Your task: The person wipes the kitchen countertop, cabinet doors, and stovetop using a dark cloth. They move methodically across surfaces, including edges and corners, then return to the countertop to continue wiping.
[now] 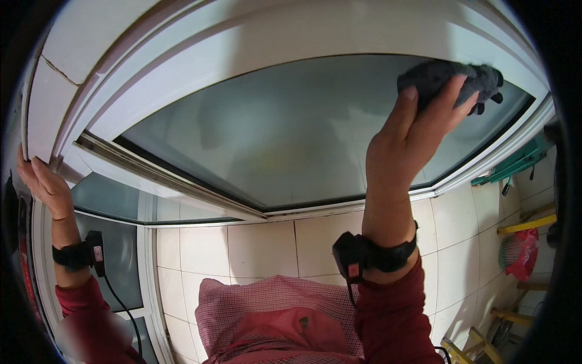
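Observation:
Bunched in my right hand (416, 123) is a dark grey cloth (436, 77), pressed near the upper right of a frosted glass panel (273, 136). The cloth also reaches the white frame (341, 34) bordering the glass at the top. My left hand (45, 184) is at the far left, its fingers against the edge of a white tiled wall (50, 104); part of those fingers is hidden behind the edge. Nothing is visible in that hand. Each wrist wears a black strap with a small device and a cable.
A second frosted pane (109, 195) stands at the left behind the sliding frame. Pale floor tiles (259, 248) lie below. On the right are a green object (514, 164), a red plastic bag (523, 257) and wooden stool legs (514, 316). A checked apron (282, 291) covers my front.

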Motion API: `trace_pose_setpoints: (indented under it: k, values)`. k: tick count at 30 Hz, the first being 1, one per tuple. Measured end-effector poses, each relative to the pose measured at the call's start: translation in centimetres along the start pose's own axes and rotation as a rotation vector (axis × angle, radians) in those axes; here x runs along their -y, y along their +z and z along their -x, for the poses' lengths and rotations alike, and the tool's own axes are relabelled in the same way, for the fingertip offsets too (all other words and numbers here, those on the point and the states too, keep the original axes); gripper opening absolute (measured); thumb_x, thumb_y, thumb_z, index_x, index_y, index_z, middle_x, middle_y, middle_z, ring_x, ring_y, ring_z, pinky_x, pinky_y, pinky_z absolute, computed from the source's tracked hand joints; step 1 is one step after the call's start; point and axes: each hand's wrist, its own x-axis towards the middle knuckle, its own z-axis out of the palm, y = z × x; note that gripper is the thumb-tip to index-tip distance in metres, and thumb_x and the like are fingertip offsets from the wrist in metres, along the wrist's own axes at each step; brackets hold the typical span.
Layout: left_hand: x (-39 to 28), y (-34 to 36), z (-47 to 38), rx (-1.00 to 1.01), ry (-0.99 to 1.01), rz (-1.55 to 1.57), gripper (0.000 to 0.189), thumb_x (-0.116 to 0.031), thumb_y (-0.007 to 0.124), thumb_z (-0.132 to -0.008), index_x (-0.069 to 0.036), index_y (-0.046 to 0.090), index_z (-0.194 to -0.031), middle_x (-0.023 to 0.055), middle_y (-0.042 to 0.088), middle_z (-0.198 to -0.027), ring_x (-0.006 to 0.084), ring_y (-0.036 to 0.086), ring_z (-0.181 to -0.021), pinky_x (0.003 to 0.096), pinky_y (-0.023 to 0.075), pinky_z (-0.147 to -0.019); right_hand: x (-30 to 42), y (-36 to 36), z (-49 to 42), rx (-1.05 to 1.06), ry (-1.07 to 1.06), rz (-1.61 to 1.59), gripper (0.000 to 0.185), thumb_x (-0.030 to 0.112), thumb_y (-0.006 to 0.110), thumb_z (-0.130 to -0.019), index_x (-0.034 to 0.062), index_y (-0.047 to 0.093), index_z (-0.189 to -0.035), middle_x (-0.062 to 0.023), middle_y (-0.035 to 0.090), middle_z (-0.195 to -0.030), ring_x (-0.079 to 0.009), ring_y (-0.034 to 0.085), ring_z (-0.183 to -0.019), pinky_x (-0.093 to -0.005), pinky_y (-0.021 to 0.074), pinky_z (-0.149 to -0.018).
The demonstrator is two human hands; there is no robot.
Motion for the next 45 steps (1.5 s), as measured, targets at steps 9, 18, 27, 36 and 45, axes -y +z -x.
trace_pose_setpoints:
  k: [9, 18, 27, 36, 45]
  values:
    - [-1.2, 0.6, 0.1, -0.038, -0.146, 0.217, 0.052, -0.038, 0.032, -0.101, -0.001, 0.041, -0.136, 0.0157, 0.047, -0.11, 0.0246, 0.05, -0.1, 0.0347, 0.0408, -0.089, -7.4, 1.4, 22.9, 0.01, 1.268, -0.371, 0.065, 0.034, 0.036, -0.101, 0.0056, 0.006, -0.151, -0.0209, 0.004, -0.156, -0.0381, 0.015, -0.142, -0.0438, 0.0196, -0.115]
    - [-1.7, 0.4, -0.1, -0.043, -0.165, 0.139, 0.054, -0.039, 0.036, -0.1, 0.0, 0.042, -0.136, 0.0165, 0.048, -0.11, 0.0246, 0.052, -0.096, 0.0358, 0.0401, -0.089, -2.0, 0.3, 14.2, -0.22, 1.305, -0.888, 0.061, 0.012, 0.042, -0.096, -0.0032, 0.013, -0.147, -0.0222, 0.026, -0.147, -0.0293, 0.032, -0.134, -0.0393, 0.023, -0.113]
    - [-1.5, -0.1, -0.5, -0.035, -0.065, 0.068, 0.053, -0.041, 0.038, -0.1, -0.001, 0.042, -0.135, 0.0093, 0.05, -0.096, 0.0158, 0.055, -0.08, 0.0267, 0.051, -0.068, 5.9, 1.5, 4.4, 0.047, 0.128, -0.081, 0.063, 0.021, 0.051, -0.096, -0.0013, 0.021, -0.146, -0.0363, 0.003, -0.149, -0.0526, 0.01, -0.138, -0.0548, 0.0177, -0.11]
    - [-0.1, 0.1, -0.3, -0.017, -0.023, 0.114, 0.052, -0.04, 0.039, -0.1, -0.003, 0.041, -0.135, 0.0114, 0.052, -0.102, 0.016, 0.058, -0.083, 0.0265, 0.0533, -0.065, -3.5, 2.8, 25.1, -0.055, 1.498, -0.572, 0.067, 0.034, 0.037, -0.1, -0.0004, 0.007, -0.148, -0.0254, 0.006, -0.154, -0.0376, 0.013, -0.142, -0.0461, 0.0179, -0.115]
    - [-0.4, -0.5, -0.9, -0.008, 0.088, -0.183, 0.051, -0.038, 0.039, -0.1, -0.002, 0.039, -0.137, 0.0128, 0.049, -0.105, 0.0197, 0.06, -0.087, 0.0282, 0.0549, -0.068, -12.2, -1.6, 23.3, 0.878, 0.746, 0.293, 0.051, 0.007, 0.063, -0.075, -0.0108, 0.046, -0.12, -0.0312, 0.043, -0.128, -0.0426, 0.045, -0.12, -0.0432, 0.0337, -0.106]
